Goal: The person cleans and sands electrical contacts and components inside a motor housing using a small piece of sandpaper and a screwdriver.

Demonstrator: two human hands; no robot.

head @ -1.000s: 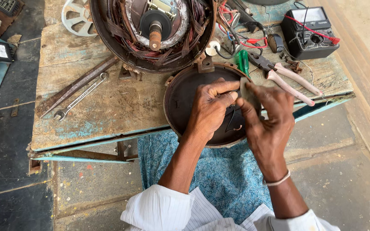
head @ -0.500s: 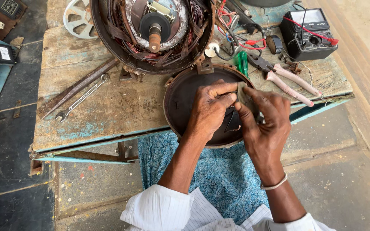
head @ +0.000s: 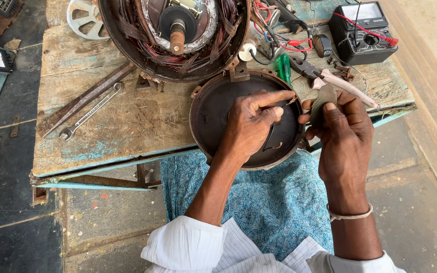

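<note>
Pinching a thin wire (head: 290,101) with left hand (head: 251,124) over round dark cover (head: 213,108). Right hand (head: 342,129) clamped on small grey scrap (head: 322,98), just beside cover's rim. Pliers (head: 330,78) near.

Light: soft, even daylight, bright across the whole scene.
Shadows: faint and short; a dim band lies under the table (head: 127,126) edge, and the left hand (head: 249,126) casts only a weak shade into the dark round cover (head: 213,116).
Glare: slight sheen on the meter (head: 362,30) screen and the white wheel (head: 84,20); nothing blown out.
Focus: sharp from the motor windings (head: 142,45) down to the right hand (head: 342,131); the wood grain reads clearly.
Edges: wide-angle stretch bends the table sides outward; the white sleeves (head: 198,247) at the bottom look slightly soft.
</note>
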